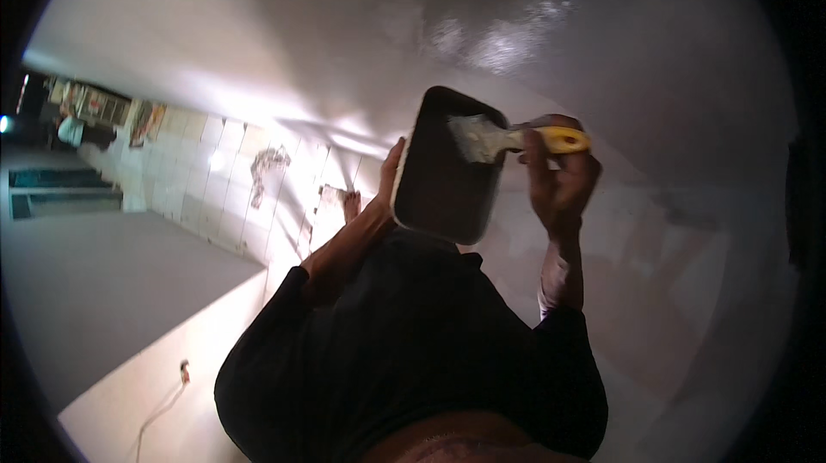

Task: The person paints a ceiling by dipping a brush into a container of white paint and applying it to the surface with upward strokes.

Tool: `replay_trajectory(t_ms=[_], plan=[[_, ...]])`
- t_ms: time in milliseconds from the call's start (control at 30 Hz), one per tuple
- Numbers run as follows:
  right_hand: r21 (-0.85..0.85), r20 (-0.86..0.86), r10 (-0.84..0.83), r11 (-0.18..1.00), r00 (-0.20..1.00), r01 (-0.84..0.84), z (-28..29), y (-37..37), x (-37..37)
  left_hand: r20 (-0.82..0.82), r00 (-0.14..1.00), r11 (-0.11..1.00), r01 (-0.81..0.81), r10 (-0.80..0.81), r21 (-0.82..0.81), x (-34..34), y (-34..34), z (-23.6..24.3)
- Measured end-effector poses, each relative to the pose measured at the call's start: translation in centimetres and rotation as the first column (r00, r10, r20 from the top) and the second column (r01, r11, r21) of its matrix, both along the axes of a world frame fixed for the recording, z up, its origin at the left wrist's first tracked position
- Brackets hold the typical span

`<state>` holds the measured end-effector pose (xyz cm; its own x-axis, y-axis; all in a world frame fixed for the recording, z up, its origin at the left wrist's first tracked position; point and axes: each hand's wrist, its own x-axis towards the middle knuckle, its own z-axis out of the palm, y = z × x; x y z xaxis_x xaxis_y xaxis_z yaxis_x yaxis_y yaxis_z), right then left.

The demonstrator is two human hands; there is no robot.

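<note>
My left hand (391,177) grips the left side of a dark rectangular tray (443,196) with a pale rim, held up in front of my chest. Most of that hand is hidden behind the tray. In my right hand (561,172) is a putty knife with a yellow handle (565,139), the fingers closed round it. Its broad blade (478,138), smeared with whitish material, points left over the tray's upper right part. Whether the blade touches the tray I cannot tell. The tray's inside is too dark to show what it contains.
A smooth pale wall (301,7) stretches across the top, with a shiny, wet-looking patch (508,37). Light floor tiles (194,149) carry a dark smear of debris (265,172). A cable (162,411) hangs from a wall opening at lower left. Clutter (90,110) stands far left.
</note>
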<state>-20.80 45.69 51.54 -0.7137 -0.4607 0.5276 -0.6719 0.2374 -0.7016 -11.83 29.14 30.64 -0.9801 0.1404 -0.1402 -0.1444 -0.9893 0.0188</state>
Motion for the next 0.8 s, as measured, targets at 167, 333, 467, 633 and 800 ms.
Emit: replay_trajectory(t_ms=[167,333,467,633,800], plan=[[0.123,-0.108,0.074,0.991,0.991,-0.061,0.4,0.0,0.1,-0.094,0.995,0.994,-0.02,0.03,0.107,1.3,0.0,0.0],[0.143,-0.221,0.219,0.971,0.95,-0.191,-0.5,-2.0,-1.2,-0.072,0.996,0.998,-0.049,0.046,-0.032,1.8,-0.3,2.3],[0.305,-0.288,0.186,0.948,0.939,-0.094,-0.5,-1.9,-2.4,-0.014,0.999,0.998,-0.043,0.043,0.04,1.3,-0.7,-1.7],[0.183,-0.432,0.098,0.983,0.896,-0.019,1.7,0.1,-2.4,-0.126,0.992,0.995,-0.021,0.009,-0.092,-0.9,-0.6,0.1],[-0.1,-0.3,0.17,0.973,0.939,-0.208,1.7,-1.6,-1.0,-0.279,0.951,0.991,-0.132,0.136,0.032,1.4,-1.9,2.6]])
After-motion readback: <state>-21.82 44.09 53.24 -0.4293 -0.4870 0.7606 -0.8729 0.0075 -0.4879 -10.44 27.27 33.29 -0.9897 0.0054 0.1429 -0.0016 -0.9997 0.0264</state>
